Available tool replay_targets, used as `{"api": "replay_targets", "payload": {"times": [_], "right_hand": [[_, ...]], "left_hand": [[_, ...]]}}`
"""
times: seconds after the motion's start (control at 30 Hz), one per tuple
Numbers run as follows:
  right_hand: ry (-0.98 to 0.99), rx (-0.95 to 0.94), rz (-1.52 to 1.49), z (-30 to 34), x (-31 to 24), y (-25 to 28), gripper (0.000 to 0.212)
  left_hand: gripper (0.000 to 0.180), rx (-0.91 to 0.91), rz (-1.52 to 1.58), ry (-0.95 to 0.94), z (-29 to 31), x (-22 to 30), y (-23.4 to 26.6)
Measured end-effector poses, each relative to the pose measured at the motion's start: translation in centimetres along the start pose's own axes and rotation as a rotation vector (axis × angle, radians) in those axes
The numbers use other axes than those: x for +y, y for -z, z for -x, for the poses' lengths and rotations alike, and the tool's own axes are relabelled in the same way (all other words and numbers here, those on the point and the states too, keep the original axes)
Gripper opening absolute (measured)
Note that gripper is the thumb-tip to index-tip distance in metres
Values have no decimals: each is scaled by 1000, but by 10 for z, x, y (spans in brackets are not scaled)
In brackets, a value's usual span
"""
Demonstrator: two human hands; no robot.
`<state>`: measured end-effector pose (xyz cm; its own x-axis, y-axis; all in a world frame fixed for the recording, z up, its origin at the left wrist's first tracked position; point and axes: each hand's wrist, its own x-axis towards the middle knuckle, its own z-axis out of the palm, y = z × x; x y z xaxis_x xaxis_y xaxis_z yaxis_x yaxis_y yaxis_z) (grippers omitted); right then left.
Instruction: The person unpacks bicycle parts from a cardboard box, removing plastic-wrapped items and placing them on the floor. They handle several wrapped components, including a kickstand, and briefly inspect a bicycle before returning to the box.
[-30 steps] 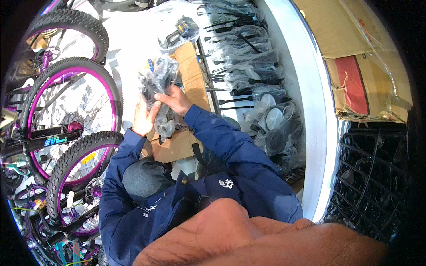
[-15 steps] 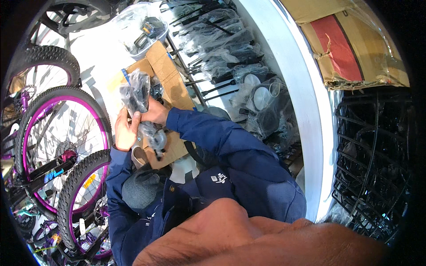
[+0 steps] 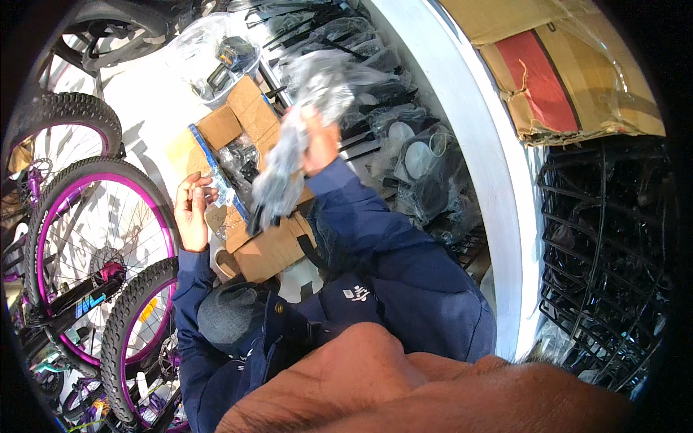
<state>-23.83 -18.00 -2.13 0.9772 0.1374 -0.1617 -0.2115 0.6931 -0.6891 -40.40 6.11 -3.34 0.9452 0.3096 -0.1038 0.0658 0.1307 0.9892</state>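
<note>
My right hand (image 3: pixel 320 141) is raised and shut on a clear plastic bag with dark parts inside (image 3: pixel 289 162); the bag is blurred and hangs down over an open cardboard box (image 3: pixel 249 123). My left hand (image 3: pixel 193 208) hovers at the box's left flap, fingers loosely curled, and I cannot tell whether it holds anything. More bagged dark parts (image 3: pixel 242 160) lie inside the box. Both arms wear dark blue sleeves.
Bicycle wheels with purple rims (image 3: pixel 94 238) crowd the left side. Bagged bicycle parts (image 3: pixel 404 144) pile up along a white ledge (image 3: pixel 484 166). Black wire baskets (image 3: pixel 606 267) stand at the right, a torn cardboard box (image 3: pixel 556 65) above them. Another clear bag (image 3: pixel 216 54) lies on the floor.
My right hand has lifted the plastic bag up and to the right, away from my left hand. The left hand has let go and stays by the box.
</note>
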Motion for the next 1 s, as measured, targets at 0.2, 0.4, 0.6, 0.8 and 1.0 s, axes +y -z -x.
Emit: {"api": "replay_targets", "payload": {"times": [0.2, 0.4, 0.6, 0.8, 1.0], "right_hand": [[304, 728, 369, -118, -74, 87, 77], [-56, 665, 1722, -187, -102, 221, 55], [49, 589, 2179, -168, -125, 220, 43], [332, -55, 1721, -89, -100, 81, 30], [-3, -1042, 1843, -23, 100, 18, 34]], "left_hand": [[35, -18, 69, 97, -5, -5, -2], [35, -89, 61, 144, -7, -8, -5], [33, -74, -10, 205, -11, -31, 5], [31, -203, -582, 1, -1, -69, 4], [20, -671, -1117, -73, 10, -74, -18]]}}
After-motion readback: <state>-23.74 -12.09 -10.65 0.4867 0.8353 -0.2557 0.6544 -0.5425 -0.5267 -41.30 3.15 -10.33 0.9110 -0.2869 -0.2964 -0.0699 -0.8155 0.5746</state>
